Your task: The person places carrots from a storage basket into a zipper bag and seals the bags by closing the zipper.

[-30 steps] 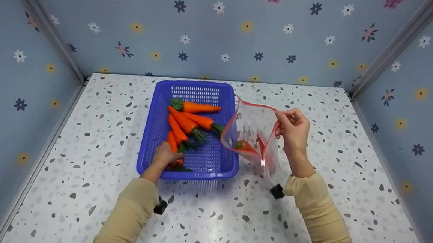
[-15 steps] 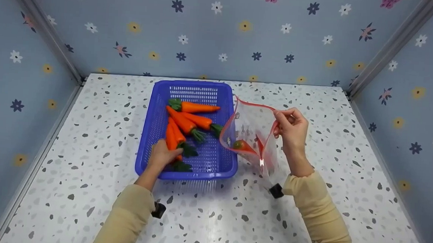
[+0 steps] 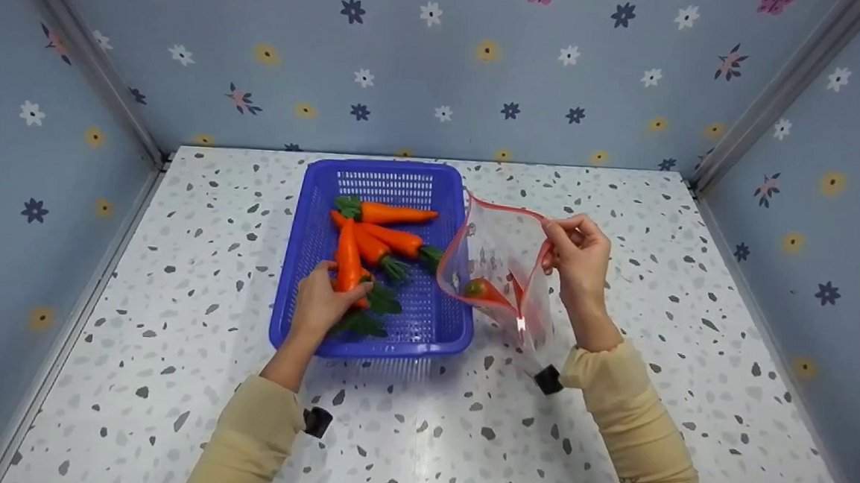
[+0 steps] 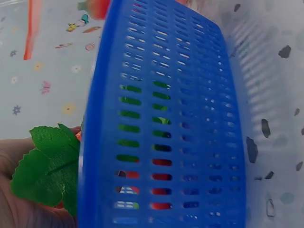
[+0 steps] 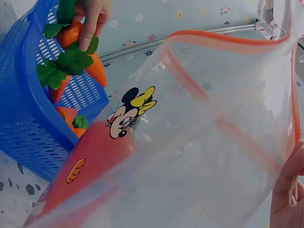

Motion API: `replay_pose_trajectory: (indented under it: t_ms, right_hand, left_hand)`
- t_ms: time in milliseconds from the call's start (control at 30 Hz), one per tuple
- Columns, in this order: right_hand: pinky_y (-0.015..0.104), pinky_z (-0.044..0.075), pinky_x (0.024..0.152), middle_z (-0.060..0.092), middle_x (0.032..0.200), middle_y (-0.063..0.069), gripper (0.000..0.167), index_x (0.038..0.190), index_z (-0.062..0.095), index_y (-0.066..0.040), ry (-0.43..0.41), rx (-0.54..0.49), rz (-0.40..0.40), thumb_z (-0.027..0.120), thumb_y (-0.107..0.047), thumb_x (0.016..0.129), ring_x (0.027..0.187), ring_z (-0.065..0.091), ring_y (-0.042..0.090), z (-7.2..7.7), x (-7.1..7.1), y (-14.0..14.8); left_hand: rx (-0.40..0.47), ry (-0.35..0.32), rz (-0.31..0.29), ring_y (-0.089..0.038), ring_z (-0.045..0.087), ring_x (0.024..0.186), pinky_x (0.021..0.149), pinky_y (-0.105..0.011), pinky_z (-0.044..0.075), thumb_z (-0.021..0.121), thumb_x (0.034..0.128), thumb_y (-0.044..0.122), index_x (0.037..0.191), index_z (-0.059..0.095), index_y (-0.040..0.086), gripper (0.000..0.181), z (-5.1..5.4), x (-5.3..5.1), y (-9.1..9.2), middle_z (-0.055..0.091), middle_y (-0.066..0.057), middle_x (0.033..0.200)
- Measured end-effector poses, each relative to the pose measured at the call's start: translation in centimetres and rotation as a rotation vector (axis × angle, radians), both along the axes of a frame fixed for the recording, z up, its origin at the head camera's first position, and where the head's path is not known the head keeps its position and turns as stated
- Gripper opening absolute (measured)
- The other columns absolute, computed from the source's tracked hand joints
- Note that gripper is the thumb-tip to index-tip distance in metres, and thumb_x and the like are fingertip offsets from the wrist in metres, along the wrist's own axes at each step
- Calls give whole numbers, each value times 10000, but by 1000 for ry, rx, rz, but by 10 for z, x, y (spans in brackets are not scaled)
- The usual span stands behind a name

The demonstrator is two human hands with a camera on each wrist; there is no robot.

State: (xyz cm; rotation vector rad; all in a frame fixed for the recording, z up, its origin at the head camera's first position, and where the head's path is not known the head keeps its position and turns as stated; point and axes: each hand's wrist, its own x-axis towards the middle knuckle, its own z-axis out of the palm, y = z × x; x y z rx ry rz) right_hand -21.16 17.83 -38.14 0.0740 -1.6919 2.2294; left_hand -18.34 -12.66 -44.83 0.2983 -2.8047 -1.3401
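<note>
My left hand (image 3: 319,302) grips an orange carrot (image 3: 348,255) with its leafy top toward me, over the near left of the blue basket (image 3: 393,352). In the left wrist view the carrot's green leaves (image 4: 50,166) show beside the basket wall (image 4: 166,114). With thumb and fingers my right hand (image 3: 584,262) pinches the rim of a clear zip bag (image 3: 508,239), whose mouth is spread wide. Inside the bag lies a red item with a green end (image 3: 481,289); its kind is unclear. The right wrist view shows the bag's cartoon mouse print (image 5: 126,114).
Several other carrots (image 3: 398,213) lie in the basket, and green leaves (image 3: 361,323) show at its near end. The bag stands against the basket's right side. Flowered walls (image 3: 411,61) enclose the speckled table (image 3: 417,450) at the back and both sides.
My left hand has gone from reaching among the carrots at the basket's near left to lifting one, its tip now pointing away from me. The right hand and bag have stayed put.
</note>
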Motion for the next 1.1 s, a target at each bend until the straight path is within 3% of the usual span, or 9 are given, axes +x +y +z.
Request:
replay_pose_trajectory:
  t_ms: [333, 500, 667, 933, 1100]
  right_hand:
    - [195, 324, 309, 534, 550, 124, 88, 740, 554, 8, 7, -18, 3, 587, 59, 804, 340, 412, 124, 1, 0, 0]
    - [191, 326, 310, 537, 550, 101, 90, 744, 550, 4, 2, -15, -1, 583, 58, 808, 342, 413, 117, 1, 0, 0]
    - [191, 338, 320, 524, 543, 98, 70, 760, 549, 17, -2, -1, 2, 595, 32, 810, 347, 415, 116, 0, 0, 0]
    - [193, 345, 324, 533, 557, 99, 60, 780, 550, 38, -8, 23, -4, 597, 21, 813, 349, 413, 126, -1, 1, 0]
    - [195, 334, 317, 535, 552, 116, 58, 764, 565, 17, -15, 6, 0, 589, 42, 810, 344, 415, 125, 0, 0, -2]
  left_hand:
    - [47, 93, -38, -228, 544, 737, 658, -335, 466, 721, 719, 352, 1185, 461, -50, 668, 22, 7, 14, 580, -151, 897]
    - [52, 142, -58, -213, 545, 703, 609, -311, 469, 723, 723, 328, 1156, 498, -31, 606, 34, 13, 23, 585, -131, 875]
    - [53, 254, -99, -213, 532, 707, 593, -298, 454, 733, 719, 292, 1111, 543, -10, 530, 46, 23, 34, 580, -122, 887]
    - [44, 410, -175, -212, 515, 807, 670, -328, 431, 733, 727, 238, 1121, 560, 25, 481, 62, 38, 50, 559, -102, 966]
    - [12, 450, -222, -225, 506, 796, 674, -345, 414, 731, 727, 196, 1149, 568, 60, 473, 68, 42, 60, 545, -101, 991]
